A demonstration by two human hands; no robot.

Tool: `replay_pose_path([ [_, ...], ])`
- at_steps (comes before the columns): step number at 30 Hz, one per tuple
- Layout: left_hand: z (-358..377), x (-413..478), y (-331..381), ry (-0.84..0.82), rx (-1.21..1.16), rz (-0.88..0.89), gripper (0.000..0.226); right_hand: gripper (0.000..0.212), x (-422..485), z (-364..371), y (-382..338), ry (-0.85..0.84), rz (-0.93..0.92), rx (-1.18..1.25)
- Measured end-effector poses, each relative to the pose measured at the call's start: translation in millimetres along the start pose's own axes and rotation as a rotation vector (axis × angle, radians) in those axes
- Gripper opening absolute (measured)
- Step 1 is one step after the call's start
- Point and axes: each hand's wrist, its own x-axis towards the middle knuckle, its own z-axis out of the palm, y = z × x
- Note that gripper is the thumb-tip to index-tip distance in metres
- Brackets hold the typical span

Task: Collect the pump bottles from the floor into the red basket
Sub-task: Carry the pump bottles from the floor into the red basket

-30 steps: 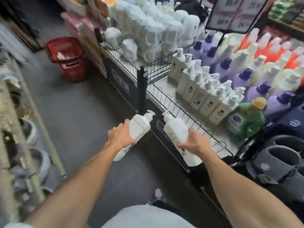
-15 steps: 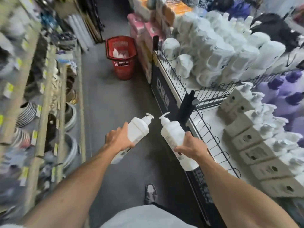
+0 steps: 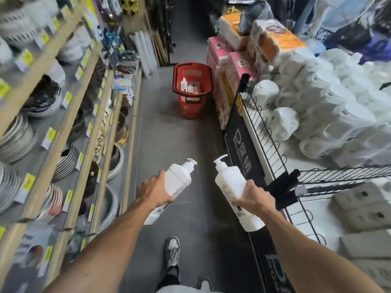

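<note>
My left hand (image 3: pixel 154 192) grips a white pump bottle (image 3: pixel 173 182) around its middle, nozzle pointing up and away. My right hand (image 3: pixel 251 200) grips a second white pump bottle (image 3: pixel 229 182), held tilted the same way. Both bottles hang in the air over the grey aisle floor. The red basket (image 3: pixel 191 104) stands on the floor far ahead, in the middle of the aisle. White bottles (image 3: pixel 187 85) lie inside it.
Wooden shelves of plates and bowls (image 3: pixel 63 132) line the left side. A black wire-fenced display table (image 3: pixel 266 132) with white jugs (image 3: pixel 330 111) runs along the right. Pink and orange packs (image 3: pixel 237 60) are stacked beside the basket. My shoe (image 3: pixel 172 252) is on the floor below.
My view has swung left from the display table to face down the aisle. The red basket has shifted from the upper left to straight ahead. Both hands still hold their bottles.
</note>
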Motion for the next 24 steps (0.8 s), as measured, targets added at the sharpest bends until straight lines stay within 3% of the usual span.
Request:
replay_pose_path([
  [11, -54.7, 123.5, -59.0, 0.010, -0.007, 0.035, 0.082, 0.070, 90.6, -20.1, -102.4, 0.040, 0.019, 0.046],
  [24, -117.0, 247.3, -73.0, 0.036, -0.027, 0.039, 0.085, 0.072, 193.3, -70.7, -177.9, 0.050, 0.025, 0.064],
])
